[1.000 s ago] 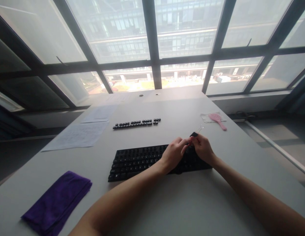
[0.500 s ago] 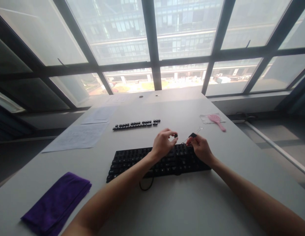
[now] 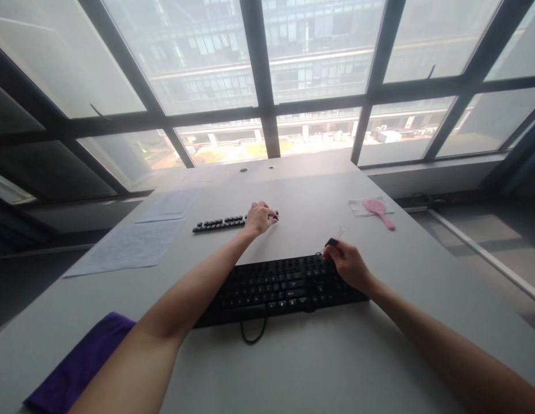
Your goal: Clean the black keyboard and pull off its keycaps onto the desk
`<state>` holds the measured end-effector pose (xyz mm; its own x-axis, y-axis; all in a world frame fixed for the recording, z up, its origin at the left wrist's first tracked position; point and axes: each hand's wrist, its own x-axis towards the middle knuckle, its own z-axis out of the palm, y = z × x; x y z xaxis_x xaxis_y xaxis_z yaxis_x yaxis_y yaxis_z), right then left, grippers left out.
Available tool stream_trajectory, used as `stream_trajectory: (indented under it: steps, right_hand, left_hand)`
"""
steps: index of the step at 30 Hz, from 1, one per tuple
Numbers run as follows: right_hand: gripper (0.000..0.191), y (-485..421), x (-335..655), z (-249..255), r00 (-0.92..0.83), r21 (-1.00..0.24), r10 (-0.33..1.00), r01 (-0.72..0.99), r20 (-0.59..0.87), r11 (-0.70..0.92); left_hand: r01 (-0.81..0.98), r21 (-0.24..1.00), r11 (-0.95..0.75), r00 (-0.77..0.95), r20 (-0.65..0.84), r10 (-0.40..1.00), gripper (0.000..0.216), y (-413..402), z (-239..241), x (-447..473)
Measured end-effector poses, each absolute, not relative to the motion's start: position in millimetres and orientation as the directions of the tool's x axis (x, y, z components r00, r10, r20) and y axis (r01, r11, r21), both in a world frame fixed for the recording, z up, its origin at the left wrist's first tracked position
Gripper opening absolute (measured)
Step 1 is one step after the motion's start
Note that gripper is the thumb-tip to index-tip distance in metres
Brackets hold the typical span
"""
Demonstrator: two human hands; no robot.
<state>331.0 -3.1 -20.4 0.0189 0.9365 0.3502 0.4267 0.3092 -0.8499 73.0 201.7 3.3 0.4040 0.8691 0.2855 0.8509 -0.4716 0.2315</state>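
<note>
A black keyboard (image 3: 288, 287) lies in front of me, its cable looped at the near edge. Over its upper right part, my right hand (image 3: 348, 264) is closed on a keycap puller (image 3: 331, 242) with a black middle and thin wire loops at both ends. My left hand (image 3: 259, 218) reaches past the keyboard to the right end of the rows of loose black keycaps (image 3: 219, 225). Its thumb and fingers pinch a small black keycap (image 3: 273, 217), which is partly hidden. Whether that keycap touches the table, I cannot tell.
A purple cloth (image 3: 84, 359) lies at the near left, partly behind my left arm. Sheets of paper (image 3: 124, 244) are spread on the left. At the right lies a pink hairbrush (image 3: 378, 211) on a clear plastic bag (image 3: 357, 207). Windows stand beyond the table.
My left hand has moved from above the keyboard, away and to the left, carrying the keycap to the keycap rows. My right hand has hardly moved and still holds the puller.
</note>
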Motion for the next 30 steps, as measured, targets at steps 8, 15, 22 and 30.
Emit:
stream_trajectory:
  steps: [8, 15, 22, 30]
  right_hand:
    - [0.027, -3.5, 330.7, -18.5, 0.017, -0.846, 0.939, 0.438, 0.345, 0.303]
    - [0.027, -5.2, 330.3, -16.7, 0.023, -0.844, 0.941, 0.450, 0.337, 0.291]
    - [0.027, -4.9, 330.2, -17.4, 0.011, -0.851, 0.942, 0.434, 0.334, 0.297]
    - [0.028, -5.3, 330.8, -16.4, 0.012, -0.841, 0.942, 0.454, 0.337, 0.295]
  left_hand:
    - [0.868, 0.219, -0.446, 0.395, 0.239, 0.887, 0.015, 214.0, -7.2, 72.8]
    - [0.869, 0.246, -0.430, 0.367, 0.263, 0.892, 0.021, 214.6, -10.5, 75.3]
    - [0.863, 0.242, -0.443, 0.357, 0.328, 0.875, 0.024, 208.5, -6.8, 62.1]
    - [0.878, 0.238, -0.416, 0.330, 0.330, 0.885, 0.021, 207.5, -8.6, 62.7]
